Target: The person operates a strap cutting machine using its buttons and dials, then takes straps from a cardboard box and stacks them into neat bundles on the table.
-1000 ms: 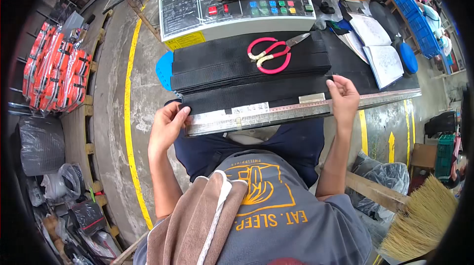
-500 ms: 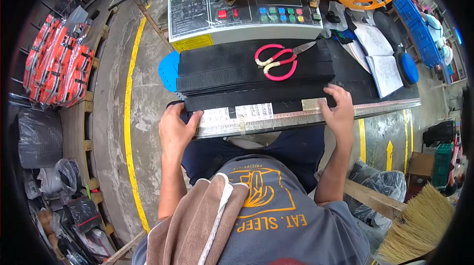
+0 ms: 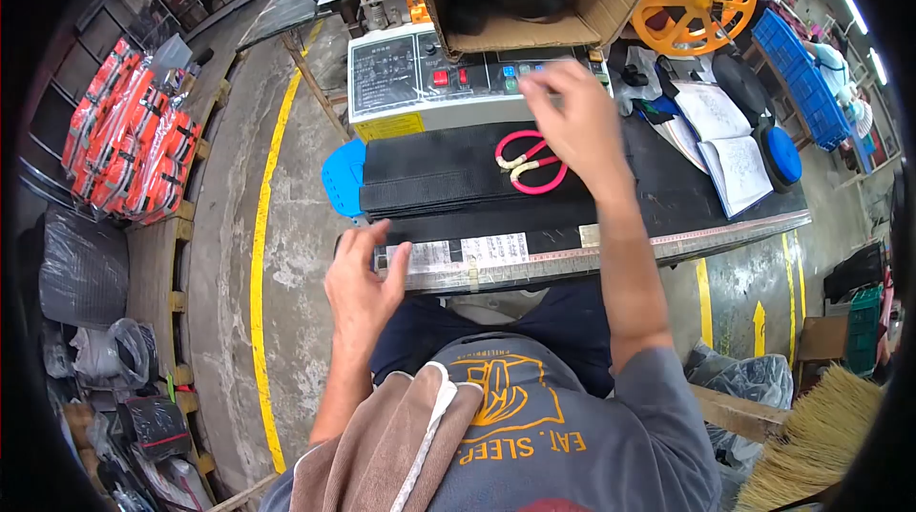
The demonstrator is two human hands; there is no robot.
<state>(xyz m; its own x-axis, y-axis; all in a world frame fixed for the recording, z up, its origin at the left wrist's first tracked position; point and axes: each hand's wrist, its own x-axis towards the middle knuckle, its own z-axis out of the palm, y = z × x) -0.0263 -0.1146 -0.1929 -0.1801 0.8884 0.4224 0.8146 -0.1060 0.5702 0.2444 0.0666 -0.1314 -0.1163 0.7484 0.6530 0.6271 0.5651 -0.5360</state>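
Observation:
My left hand [image 3: 364, 275] is open at the left end of the table's front edge, thumb and fingers apart, beside the paper labels [image 3: 496, 249] and the measuring tape [image 3: 697, 240] along that edge. Raised over the stack of black webbing strips [image 3: 420, 164], my right hand [image 3: 577, 121] has loosely bent, slightly blurred fingers in front of the control panel's [image 3: 391, 73] buttons. Nothing shows in its grasp; I cannot tell whether it touches a button. Pink-handled scissors [image 3: 541, 189] lie on the stack, their blades hidden behind my right hand and forearm.
An open cardboard box [image 3: 520, 42] sits above the panel. To the right are an orange reel [image 3: 701, 2], an open notebook [image 3: 739, 168] and a blue roll [image 3: 782, 154]. Wrapped orange packs [image 3: 129, 140] stand at left. A broom [image 3: 816, 445] is at lower right.
My right hand has left the table's front edge and risen forward over the webbing toward the panel. My left hand has shifted slightly right, its fingers lifted. The view has tilted upward.

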